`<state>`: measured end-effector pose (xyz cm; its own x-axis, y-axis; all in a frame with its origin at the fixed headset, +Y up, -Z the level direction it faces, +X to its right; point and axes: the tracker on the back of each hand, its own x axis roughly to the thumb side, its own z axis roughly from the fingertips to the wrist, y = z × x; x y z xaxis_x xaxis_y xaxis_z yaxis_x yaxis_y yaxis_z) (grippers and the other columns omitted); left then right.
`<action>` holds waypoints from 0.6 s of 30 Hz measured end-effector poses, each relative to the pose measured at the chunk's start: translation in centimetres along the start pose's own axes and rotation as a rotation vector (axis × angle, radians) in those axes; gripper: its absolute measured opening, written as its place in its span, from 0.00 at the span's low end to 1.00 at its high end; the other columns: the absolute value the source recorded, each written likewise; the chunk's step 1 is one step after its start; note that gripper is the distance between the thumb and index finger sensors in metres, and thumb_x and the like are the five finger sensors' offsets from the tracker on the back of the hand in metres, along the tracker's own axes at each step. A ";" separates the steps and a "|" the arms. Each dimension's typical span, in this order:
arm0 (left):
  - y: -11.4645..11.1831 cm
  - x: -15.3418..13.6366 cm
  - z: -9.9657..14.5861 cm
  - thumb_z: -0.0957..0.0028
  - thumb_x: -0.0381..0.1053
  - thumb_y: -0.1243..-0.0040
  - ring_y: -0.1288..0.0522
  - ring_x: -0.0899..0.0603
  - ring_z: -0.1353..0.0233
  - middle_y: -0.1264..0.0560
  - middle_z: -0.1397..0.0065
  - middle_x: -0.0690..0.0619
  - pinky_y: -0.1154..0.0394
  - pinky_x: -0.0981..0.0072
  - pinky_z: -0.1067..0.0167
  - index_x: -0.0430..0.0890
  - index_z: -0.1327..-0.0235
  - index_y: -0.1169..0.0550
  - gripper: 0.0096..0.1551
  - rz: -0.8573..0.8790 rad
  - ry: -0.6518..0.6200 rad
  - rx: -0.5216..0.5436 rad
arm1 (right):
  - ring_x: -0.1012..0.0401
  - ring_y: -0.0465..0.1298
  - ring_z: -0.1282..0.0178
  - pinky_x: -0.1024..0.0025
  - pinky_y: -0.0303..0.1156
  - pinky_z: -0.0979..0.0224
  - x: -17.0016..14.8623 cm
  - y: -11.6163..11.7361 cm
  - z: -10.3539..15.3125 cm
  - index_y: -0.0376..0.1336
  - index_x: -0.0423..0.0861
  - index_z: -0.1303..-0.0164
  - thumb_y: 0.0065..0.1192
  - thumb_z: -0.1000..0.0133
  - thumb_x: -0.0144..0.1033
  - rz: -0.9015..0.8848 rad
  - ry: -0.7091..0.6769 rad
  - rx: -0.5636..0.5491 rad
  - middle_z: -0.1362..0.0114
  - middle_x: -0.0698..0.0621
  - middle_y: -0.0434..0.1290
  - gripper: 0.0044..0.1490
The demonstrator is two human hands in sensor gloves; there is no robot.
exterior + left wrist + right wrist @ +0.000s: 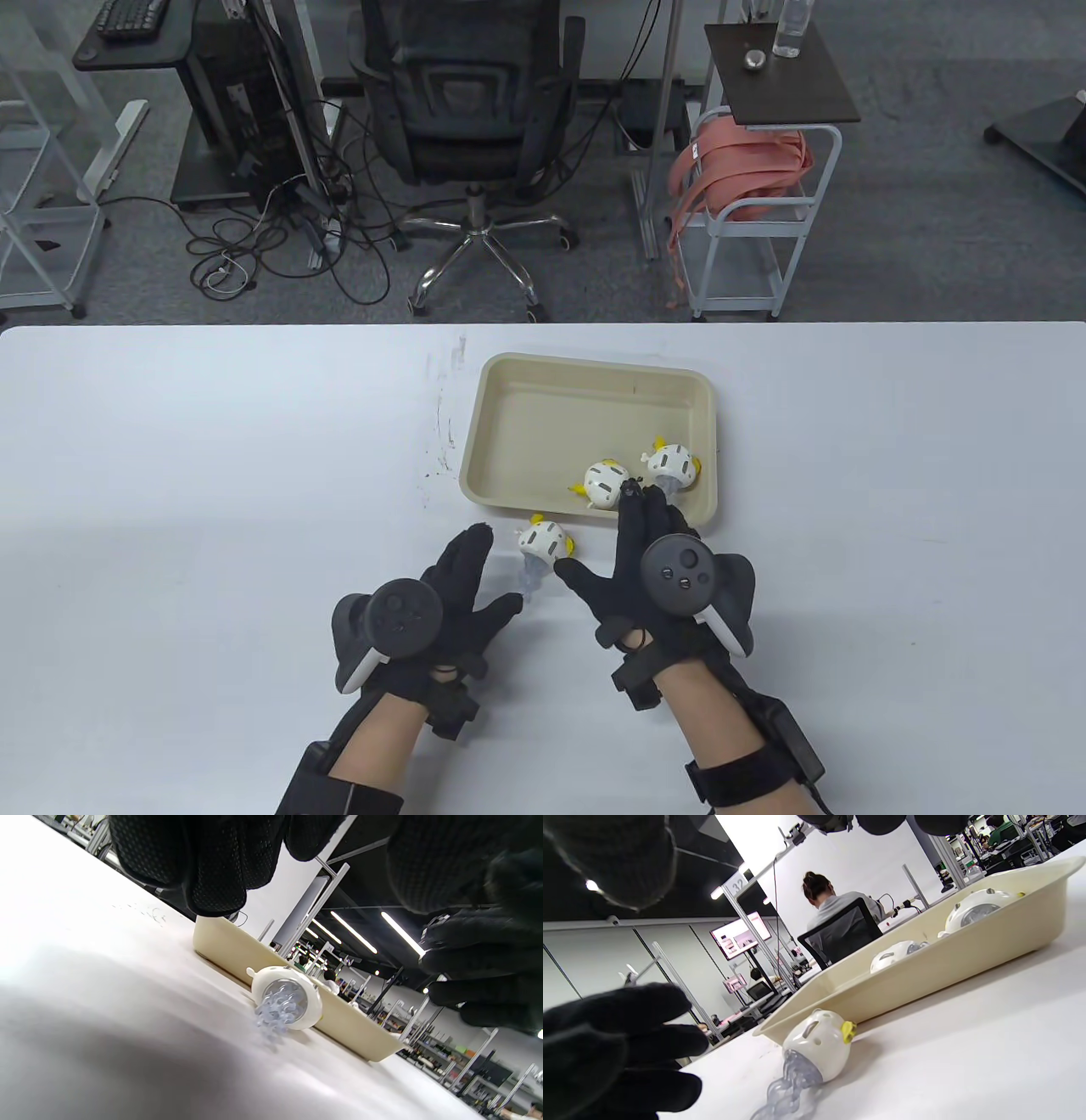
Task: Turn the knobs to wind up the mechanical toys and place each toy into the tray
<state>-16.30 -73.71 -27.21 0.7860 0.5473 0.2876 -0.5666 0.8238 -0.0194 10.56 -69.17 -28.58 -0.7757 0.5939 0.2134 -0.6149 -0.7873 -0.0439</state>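
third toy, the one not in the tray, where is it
In the table view the toy lies on the table just outside the tray's near left corner, between the left hand and right hand.

Open-plan lab office: swivel chair point(475, 110), computer desks, numbered workstation frames, monitors.

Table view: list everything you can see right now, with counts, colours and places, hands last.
Tray: 1, beige, on the white table, centre.
Toys in tray: 2, white with yellow bits, near-right part; one left of the other.
Toy on table: 1, white and yellow with clear tentacles, lying just outside the tray's near edge, between the hands.
Office chair: 1, dark, beyond the table.
Cart: 1, white, pink straps inside, far right.
Bottle: 1, clear, on the cart's dark top.
Left hand: black glove, open, left of the loose toy.
Right hand: black glove, open, fingertips over the tray's near rim.
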 end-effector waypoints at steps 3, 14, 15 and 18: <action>-0.2 0.4 -0.2 0.51 0.68 0.33 0.22 0.36 0.30 0.33 0.21 0.39 0.28 0.42 0.33 0.48 0.19 0.39 0.51 -0.089 0.005 -0.010 | 0.25 0.46 0.22 0.25 0.39 0.27 -1.0 -0.1 0.8 0.39 0.29 0.16 0.63 0.48 0.71 -0.059 -0.010 -0.069 0.15 0.24 0.41 0.73; -0.9 3.7 -1.9 0.54 0.72 0.32 0.27 0.34 0.25 0.36 0.18 0.40 0.33 0.39 0.28 0.49 0.17 0.42 0.58 -0.358 0.031 -0.041 | 0.26 0.43 0.22 0.26 0.36 0.27 -3.0 0.3 1.6 0.39 0.28 0.16 0.58 0.52 0.76 -0.091 -0.003 -0.057 0.15 0.24 0.39 0.77; -1.0 4.0 -2.2 0.54 0.71 0.31 0.28 0.34 0.24 0.38 0.17 0.41 0.34 0.39 0.28 0.50 0.17 0.43 0.58 -0.383 0.029 -0.045 | 0.26 0.43 0.22 0.26 0.36 0.27 -3.0 0.2 1.6 0.39 0.29 0.16 0.57 0.53 0.76 -0.089 -0.005 -0.057 0.15 0.24 0.38 0.77; -1.9 5.1 -3.2 0.54 0.71 0.32 0.28 0.34 0.24 0.39 0.16 0.41 0.34 0.39 0.28 0.51 0.17 0.43 0.58 -0.475 0.020 -0.057 | 0.26 0.43 0.22 0.26 0.35 0.27 -3.1 0.4 1.7 0.38 0.29 0.16 0.57 0.52 0.77 -0.096 -0.006 -0.042 0.15 0.24 0.38 0.77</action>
<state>-10.40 -71.96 -28.76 0.9596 0.1104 0.2588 -0.1292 0.9900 0.0568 12.99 -71.62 -27.65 -0.7124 0.6649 0.2244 -0.6916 -0.7194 -0.0642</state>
